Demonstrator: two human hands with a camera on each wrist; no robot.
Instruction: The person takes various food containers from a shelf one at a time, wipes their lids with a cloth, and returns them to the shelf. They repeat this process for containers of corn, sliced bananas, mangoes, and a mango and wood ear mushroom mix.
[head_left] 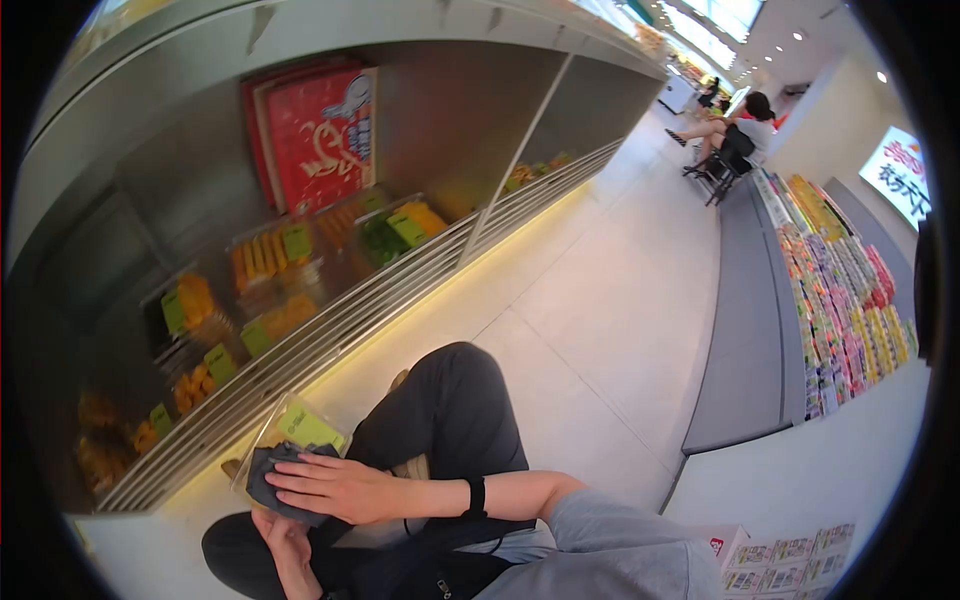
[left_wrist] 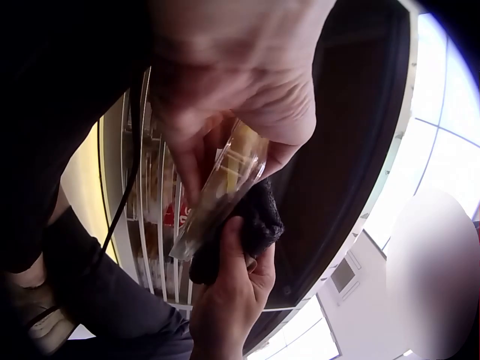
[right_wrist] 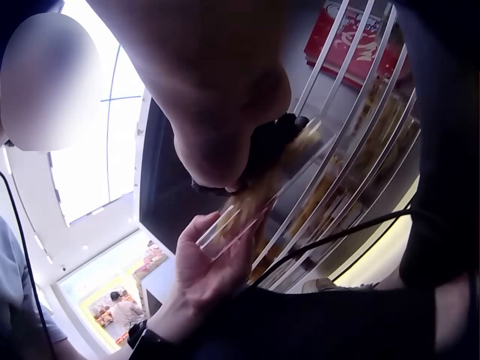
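- The clear container (head_left: 272,430) is held in front of the crossed legs (head_left: 445,410); wiping seems the step in hand, best done with light, even pressure, lest the plastic buckle.
- Its green label (head_left: 312,427) probably wants gentle strokes, clear of the edges.
- The dark cloth (head_left: 262,482) covers the container's near end; keeping it flat should help.
- The left grip (head_left: 287,540) is clamped on the container, which extends beyond its fingers.
- The right grip (head_left: 345,492) is closed around the cloth, against the container.
- The display case's slats (head_left: 300,368) stand near; avoid knocking them.
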